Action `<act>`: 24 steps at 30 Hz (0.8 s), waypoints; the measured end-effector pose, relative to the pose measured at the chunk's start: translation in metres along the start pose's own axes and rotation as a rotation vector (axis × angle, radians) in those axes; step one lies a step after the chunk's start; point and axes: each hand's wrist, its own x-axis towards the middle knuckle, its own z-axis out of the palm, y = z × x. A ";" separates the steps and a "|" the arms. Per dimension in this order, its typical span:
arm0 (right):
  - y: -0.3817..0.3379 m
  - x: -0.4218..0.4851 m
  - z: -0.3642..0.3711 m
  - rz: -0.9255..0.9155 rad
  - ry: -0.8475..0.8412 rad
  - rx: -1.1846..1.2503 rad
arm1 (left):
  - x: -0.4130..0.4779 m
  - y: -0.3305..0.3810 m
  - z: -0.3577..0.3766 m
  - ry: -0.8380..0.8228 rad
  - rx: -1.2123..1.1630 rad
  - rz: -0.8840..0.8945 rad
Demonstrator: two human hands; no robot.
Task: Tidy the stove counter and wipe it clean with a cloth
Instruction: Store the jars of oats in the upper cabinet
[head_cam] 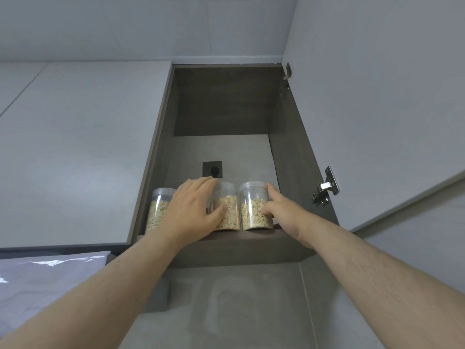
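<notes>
Hands on jars, front of the dark wood-grain cabinet shelf (239, 248).
My left hand (191, 210) grips the middle clear plastic jar of oats (231, 210), my right hand (284, 212) clasps the right jar (251, 207) just beside it; the left jar (158, 210) (half hidden by my knuckles) stands alongside. Behind: a black square socket (212, 170), a steel hinge (324, 187), the pale grey open door (377, 96).

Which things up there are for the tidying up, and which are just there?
For the job: left oat jar, middle oat jar held by the left hand, right oat jar held by the right hand, cupboard shelf.
Just there: wall socket, door hinges.
</notes>
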 end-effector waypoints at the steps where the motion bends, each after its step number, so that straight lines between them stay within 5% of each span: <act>1: 0.000 -0.001 0.000 -0.007 -0.006 0.004 | 0.002 -0.002 -0.001 -0.039 -0.033 0.005; 6: 0.005 0.002 0.002 -0.078 -0.003 0.034 | 0.009 -0.008 -0.004 -0.143 -0.109 -0.092; 24: 0.010 0.007 0.005 -0.091 -0.023 -0.016 | 0.007 -0.008 0.006 -0.101 -0.007 -0.104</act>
